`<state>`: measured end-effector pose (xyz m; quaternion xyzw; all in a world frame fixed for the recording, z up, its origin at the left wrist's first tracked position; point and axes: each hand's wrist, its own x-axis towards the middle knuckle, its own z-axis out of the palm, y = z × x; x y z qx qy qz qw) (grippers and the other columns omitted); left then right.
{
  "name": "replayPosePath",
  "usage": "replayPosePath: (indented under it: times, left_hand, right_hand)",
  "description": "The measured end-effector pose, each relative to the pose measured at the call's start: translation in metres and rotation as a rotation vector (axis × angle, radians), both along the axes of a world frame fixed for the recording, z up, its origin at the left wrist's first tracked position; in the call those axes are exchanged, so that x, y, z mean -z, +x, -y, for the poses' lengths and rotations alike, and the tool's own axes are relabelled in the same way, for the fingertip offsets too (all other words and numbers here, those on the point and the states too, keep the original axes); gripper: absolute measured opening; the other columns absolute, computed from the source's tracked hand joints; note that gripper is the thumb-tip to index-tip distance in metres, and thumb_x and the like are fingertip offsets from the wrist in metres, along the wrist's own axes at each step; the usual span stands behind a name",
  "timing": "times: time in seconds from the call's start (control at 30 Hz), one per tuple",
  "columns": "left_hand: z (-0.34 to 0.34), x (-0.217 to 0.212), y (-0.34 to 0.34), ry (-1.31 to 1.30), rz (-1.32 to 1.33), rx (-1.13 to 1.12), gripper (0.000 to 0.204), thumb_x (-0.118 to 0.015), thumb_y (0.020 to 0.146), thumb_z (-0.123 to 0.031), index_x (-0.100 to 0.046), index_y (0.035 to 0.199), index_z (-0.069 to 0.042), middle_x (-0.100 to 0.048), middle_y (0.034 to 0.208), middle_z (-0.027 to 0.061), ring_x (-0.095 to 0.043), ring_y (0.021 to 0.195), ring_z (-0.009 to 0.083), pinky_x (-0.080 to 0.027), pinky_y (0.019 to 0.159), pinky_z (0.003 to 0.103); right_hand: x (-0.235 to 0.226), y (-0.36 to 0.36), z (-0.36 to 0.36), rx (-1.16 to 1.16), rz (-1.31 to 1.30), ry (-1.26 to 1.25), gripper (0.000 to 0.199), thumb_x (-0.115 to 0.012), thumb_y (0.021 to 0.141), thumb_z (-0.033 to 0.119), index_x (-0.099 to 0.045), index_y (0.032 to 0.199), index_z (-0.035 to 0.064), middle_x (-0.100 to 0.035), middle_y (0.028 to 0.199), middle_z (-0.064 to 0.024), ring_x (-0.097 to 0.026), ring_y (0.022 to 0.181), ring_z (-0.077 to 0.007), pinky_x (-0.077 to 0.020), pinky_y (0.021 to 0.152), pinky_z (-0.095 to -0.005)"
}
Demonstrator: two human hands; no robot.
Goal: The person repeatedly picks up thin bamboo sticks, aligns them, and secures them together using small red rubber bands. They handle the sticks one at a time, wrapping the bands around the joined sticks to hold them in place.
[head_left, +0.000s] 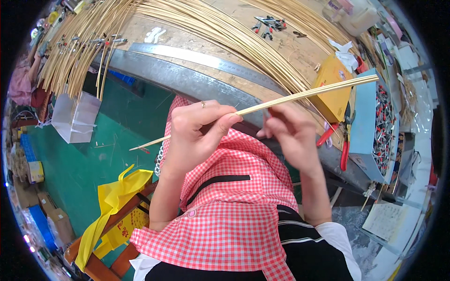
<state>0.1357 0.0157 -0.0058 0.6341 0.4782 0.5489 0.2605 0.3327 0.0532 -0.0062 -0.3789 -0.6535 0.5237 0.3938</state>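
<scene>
Over my red-and-white checked apron (234, 210), both my hands are raised in front of my chest. My left hand (199, 136) has its thumb and forefinger pinched around a thin pale bamboo strip bundle (300, 96), the other fingers curled under. My right hand (290, 133) is blurred, so I can only say its fingers seem closed on the same strips, just beside the left. The strips slant from low left to high right, their far end over the blue box of small red-tipped parts (375, 126). Beyond lies the long steel ruler (206, 61) and a great fan of loose bamboo strips (197, 23) on the wooden workbench (290, 47), so most of the stock looks unworked to me.
</scene>
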Motion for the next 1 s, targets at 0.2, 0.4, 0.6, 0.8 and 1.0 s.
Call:
replayPosePath:
  times: [0.2,0.4,0.6,0.8,1.0]
  left_hand:
    - [-0.002,0.003,0.006,0.003,-0.054,0.015,0.005,-0.063,0.078,0.004,-0.068,0.079,0.005,-0.056,0.056,0.0058,-0.049,0.049,0.0082,-0.034,0.045,0.022]
    - [-0.001,0.003,0.008,-0.016,-0.044,0.016,0.006,-0.068,0.077,0.001,-0.068,0.082,0.001,-0.056,0.058,0.0092,-0.052,0.048,0.0162,-0.037,0.044,0.028]
    - [-0.001,0.005,0.009,-0.012,-0.058,0.021,0.006,-0.069,0.076,0.000,-0.068,0.082,0.001,-0.056,0.058,0.0097,-0.053,0.048,0.0181,-0.038,0.045,0.029]
    - [-0.002,0.006,0.011,-0.036,-0.074,0.042,0.006,-0.069,0.076,-0.002,-0.068,0.081,0.000,-0.055,0.057,0.0098,-0.053,0.049,0.0192,-0.038,0.046,0.030]
    - [-0.004,0.010,0.002,-0.133,-0.095,0.143,0.007,-0.067,0.079,-0.005,-0.069,0.082,0.000,-0.058,0.058,0.0093,-0.054,0.050,0.0171,-0.039,0.047,0.029]
  right_hand:
    - [0.002,0.000,0.022,-0.014,-0.078,0.072,0.022,-0.057,0.082,-0.010,-0.061,0.104,-0.0102,-0.063,0.083,-0.0130,-0.062,0.063,-0.0135,-0.0502,0.058,-0.0236]
    - [0.006,-0.004,0.021,-0.004,-0.096,0.119,0.022,-0.056,0.083,-0.011,-0.061,0.104,-0.0108,-0.065,0.084,-0.0147,-0.062,0.060,-0.0137,-0.0498,0.055,-0.0224]
    - [0.007,-0.007,0.025,0.027,-0.116,0.112,0.021,-0.057,0.083,-0.011,-0.062,0.104,-0.0114,-0.066,0.086,-0.0156,-0.062,0.060,-0.0139,-0.0502,0.054,-0.0226]
    - [0.002,-0.007,0.027,0.063,-0.052,0.119,0.019,-0.059,0.082,-0.009,-0.062,0.101,-0.0111,-0.066,0.088,-0.0157,-0.064,0.064,-0.0146,-0.0510,0.056,-0.0240]
    - [0.003,0.005,0.011,0.085,-0.036,0.255,0.023,-0.066,0.080,-0.002,-0.064,0.103,-0.0070,-0.065,0.089,-0.0119,-0.063,0.079,-0.0151,-0.0514,0.069,-0.0295]
